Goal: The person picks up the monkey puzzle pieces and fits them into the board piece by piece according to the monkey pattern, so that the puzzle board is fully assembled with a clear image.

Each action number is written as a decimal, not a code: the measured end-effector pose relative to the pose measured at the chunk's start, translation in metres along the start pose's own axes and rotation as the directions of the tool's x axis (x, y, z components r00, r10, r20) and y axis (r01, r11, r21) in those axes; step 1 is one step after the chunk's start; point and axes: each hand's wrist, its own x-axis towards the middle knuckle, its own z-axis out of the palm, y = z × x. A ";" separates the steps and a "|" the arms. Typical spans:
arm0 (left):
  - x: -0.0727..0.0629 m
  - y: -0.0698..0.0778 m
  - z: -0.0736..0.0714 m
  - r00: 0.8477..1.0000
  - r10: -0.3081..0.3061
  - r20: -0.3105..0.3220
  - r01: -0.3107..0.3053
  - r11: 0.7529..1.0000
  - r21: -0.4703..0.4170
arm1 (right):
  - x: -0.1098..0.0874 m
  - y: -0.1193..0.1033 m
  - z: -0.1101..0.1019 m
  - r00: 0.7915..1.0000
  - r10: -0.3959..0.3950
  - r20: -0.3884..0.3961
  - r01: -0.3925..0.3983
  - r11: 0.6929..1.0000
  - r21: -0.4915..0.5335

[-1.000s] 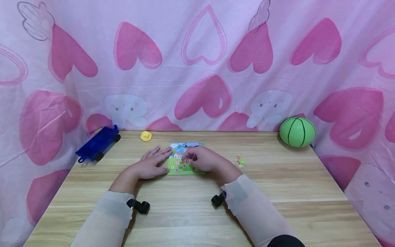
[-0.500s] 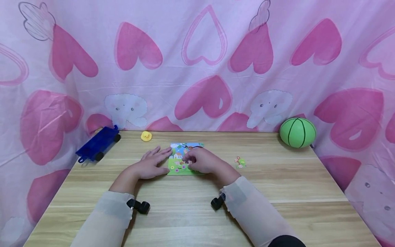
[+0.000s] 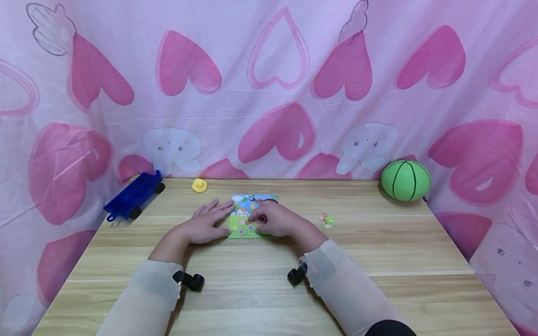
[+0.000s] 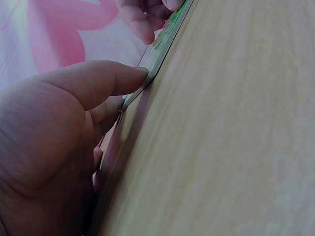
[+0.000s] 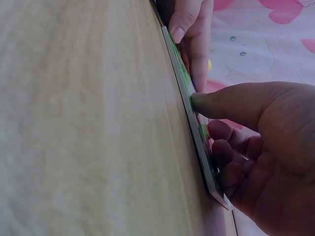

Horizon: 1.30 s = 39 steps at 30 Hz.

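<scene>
Right hand point(image 3: 275, 219) has dropped slightly lower onto the puzzle board point(image 3: 244, 224) versus a second ago; left hand point(image 3: 208, 223) hasn't shifted. Board lies flat at frame centre on the desk point(image 3: 378, 261). Left grip: fingers spread flat, thumb against the board's left edge. Right grip: fingers curled, thumb tip pressing the board face; whether it pinches a piece, cannot tell. Loose piece point(image 3: 327, 220) right of centre.

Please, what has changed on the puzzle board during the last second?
The right hand pressed lower onto the puzzle board, its fingers settling over the green piece seen earlier. The left hand, the loose piece, the duck and the ball stayed put.
</scene>
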 end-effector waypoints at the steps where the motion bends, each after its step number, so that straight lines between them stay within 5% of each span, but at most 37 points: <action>1: 0.000 0.000 0.000 1.000 -0.004 0.001 0.004 1.000 -0.002 | 0.000 0.000 0.000 1.000 0.006 0.003 -0.006 1.000 -0.002; 16: -0.001 0.003 -0.002 1.000 -0.004 0.010 0.004 1.000 -0.001 | -0.002 0.002 -0.002 0.997 -0.048 0.054 0.047 0.999 0.010; 22: 0.000 0.001 -0.001 1.000 -0.003 0.008 0.003 1.000 0.004 | -0.002 0.003 -0.006 0.999 -0.045 0.009 0.044 0.994 0.102; 28: 0.000 0.000 0.000 1.000 0.010 -0.002 -0.010 1.000 -0.002 | -0.011 0.007 -0.019 0.999 0.025 -0.027 -0.016 0.959 0.282; 34: 0.001 0.000 0.001 1.000 0.000 -0.005 0.000 1.000 -0.004 | -0.030 0.029 -0.037 0.992 0.113 -0.058 -0.090 0.946 0.310; 39: 0.001 0.000 0.002 1.000 -0.002 -0.011 0.002 1.000 -0.002 | -0.060 0.060 -0.050 0.965 0.243 -0.095 -0.199 0.920 0.337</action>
